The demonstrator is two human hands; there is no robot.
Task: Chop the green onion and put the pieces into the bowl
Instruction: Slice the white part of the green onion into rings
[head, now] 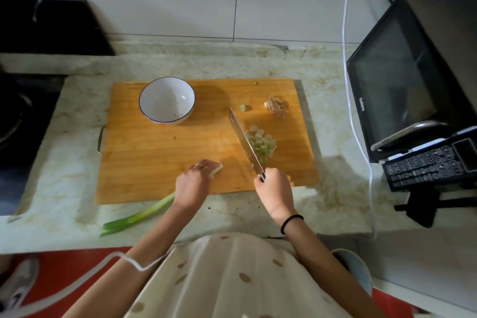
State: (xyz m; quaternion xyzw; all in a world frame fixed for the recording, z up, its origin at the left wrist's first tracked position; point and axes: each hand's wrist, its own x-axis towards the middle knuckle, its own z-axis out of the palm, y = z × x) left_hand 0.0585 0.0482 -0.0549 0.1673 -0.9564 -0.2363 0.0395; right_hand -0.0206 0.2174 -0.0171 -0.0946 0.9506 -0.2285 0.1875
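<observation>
Head view: one desk point(77, 162), one cutting board point(154, 157), one bowl point(165, 103) near the board's far-left corner. One green onion point(144, 214) crosses the board's near edge, its middle hidden under the left hand point(192, 183) gripping it. The right hand point(273, 188) grips one knife point(244, 139) beside one pile of slices point(262, 144).

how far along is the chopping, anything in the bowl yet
Partly done. The root end is cut off and a pile of slices lies on the cutting board beside the knife. In hand: the left hand holds the green onion, the right hand grips the knife. Left: a long stretch of stalk is uncut, and the bowl looks empty.
</observation>
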